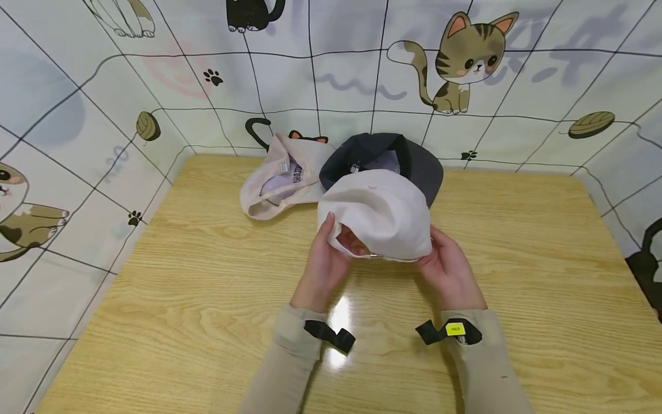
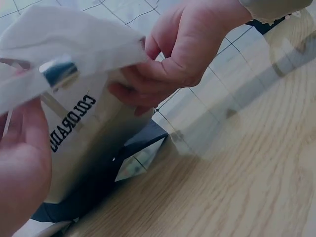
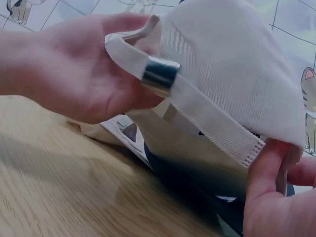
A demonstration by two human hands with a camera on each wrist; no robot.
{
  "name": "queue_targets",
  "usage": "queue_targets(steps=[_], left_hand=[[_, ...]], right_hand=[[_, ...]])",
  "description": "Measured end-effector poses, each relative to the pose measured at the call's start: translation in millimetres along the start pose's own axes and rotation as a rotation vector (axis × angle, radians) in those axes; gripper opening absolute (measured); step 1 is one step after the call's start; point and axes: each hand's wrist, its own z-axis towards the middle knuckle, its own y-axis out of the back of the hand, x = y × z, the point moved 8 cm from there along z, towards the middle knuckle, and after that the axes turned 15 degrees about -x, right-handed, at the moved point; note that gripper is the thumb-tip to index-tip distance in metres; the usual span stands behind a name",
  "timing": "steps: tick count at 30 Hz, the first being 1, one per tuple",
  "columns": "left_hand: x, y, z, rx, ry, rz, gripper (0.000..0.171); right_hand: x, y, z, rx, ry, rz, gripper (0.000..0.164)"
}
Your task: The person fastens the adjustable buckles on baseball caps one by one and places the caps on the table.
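Both hands hold up a white cap (image 1: 380, 213), its back strap toward the person. The left hand (image 1: 326, 256) grips the cap's left edge beside the strap opening, with the thumb on the outside. Opposite it, the right hand (image 1: 450, 267) pinches the rim on the right. A metal buckle (image 3: 161, 75) sits on the strap (image 3: 217, 126) in the right wrist view. Dark COLORADO lettering (image 2: 73, 123) shows under the cap in the left wrist view. Behind, a dark grey cap (image 1: 426, 167) lies with its inside showing, partly hidden by the white one.
A pale pink cap (image 1: 256, 192) lies on its side to the left of the dark grey cap. The wooden table (image 1: 207, 299) ends at a cat-patterned cloth (image 1: 341, 86) at the back and sides. Black straps (image 1: 331, 335) circle both sleeves.
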Motion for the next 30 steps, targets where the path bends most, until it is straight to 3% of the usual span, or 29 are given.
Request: queue_targets(steps=[4,8,11,17,23,30], left_hand=[[-7.1,11.3,6.6,-0.095,-0.025,-0.14,0.032],[-8.8,16.8,10.9,-0.113,-0.034,-0.158,0.045],[-6.1,14.7,11.1,-0.09,-0.031,-0.115,0.038],[-1.7,7.7,8.2,-0.059,-0.048,-0.032,0.021],[6.3,9.3,9.1,-0.082,-0.005,0.086,0.022],[12.2,12.2,9.8,-0.11,0.015,0.214,0.035]], right_hand=[[6.5,-6.8,-3.6,0.075,0.065,-0.016,0.016],[19.8,-10.1,-7.6,0.107,0.158,-0.044,0.018],[29.2,-13.6,-11.2,0.143,0.212,-0.054,0.023],[34.5,-22.2,-15.7,0.244,0.234,-0.036,0.027],[31.2,-21.6,-13.7,0.255,0.216,-0.033,0.03],[33.7,-16.5,-11.9,0.222,0.234,-0.004,0.046]])
